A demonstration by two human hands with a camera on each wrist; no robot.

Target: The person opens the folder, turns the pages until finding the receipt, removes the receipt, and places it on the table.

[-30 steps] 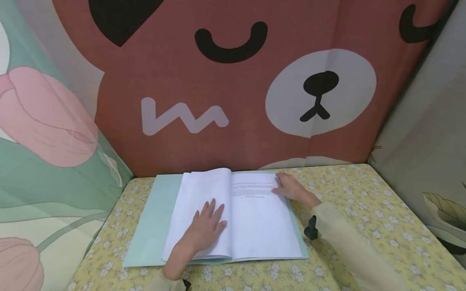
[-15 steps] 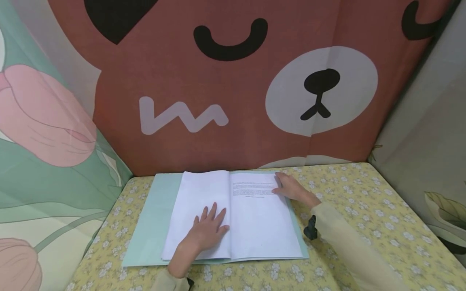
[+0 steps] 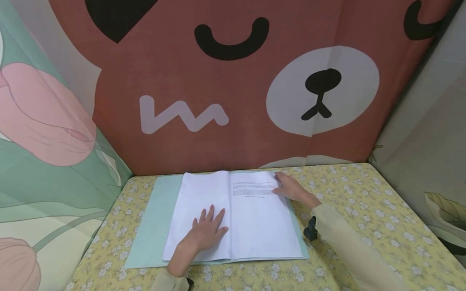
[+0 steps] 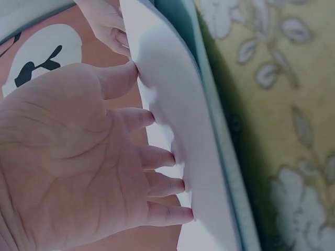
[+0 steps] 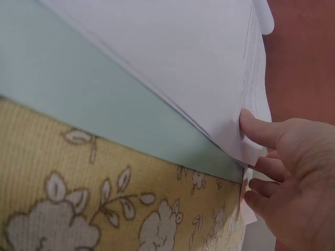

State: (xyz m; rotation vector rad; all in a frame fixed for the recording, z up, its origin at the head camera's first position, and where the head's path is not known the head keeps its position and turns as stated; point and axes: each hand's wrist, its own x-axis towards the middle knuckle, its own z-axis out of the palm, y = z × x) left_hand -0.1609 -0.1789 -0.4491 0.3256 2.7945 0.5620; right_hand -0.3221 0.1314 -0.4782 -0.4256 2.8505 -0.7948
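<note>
A pale green folder [image 3: 149, 226] lies spread on the table with white pages inside. The left page [image 3: 198, 190] looks blank, while the right page [image 3: 265, 226] carries a few lines of print near its top. With fingers spread and straight, my left hand [image 3: 205, 234] presses on the left page; its fingertips touch the paper in the left wrist view. At the upper right corner, my right hand [image 3: 291, 188] pinches the right page, thumb on top and fingers beneath, as the right wrist view [image 5: 303, 162] also has it.
A yellow floral cloth [image 3: 349, 202] covers the table. Behind it hangs a brown curtain [image 3: 236, 149] with a bear's face, close to the folder's far edge. Patterned fabric [image 3: 51, 186] stands on the left and a grey panel [image 3: 429, 141] on the right.
The left hand has slid slightly down and right on the left page, and that page's raised top edge by the fold lies flatter. The right hand stays at the corner.
</note>
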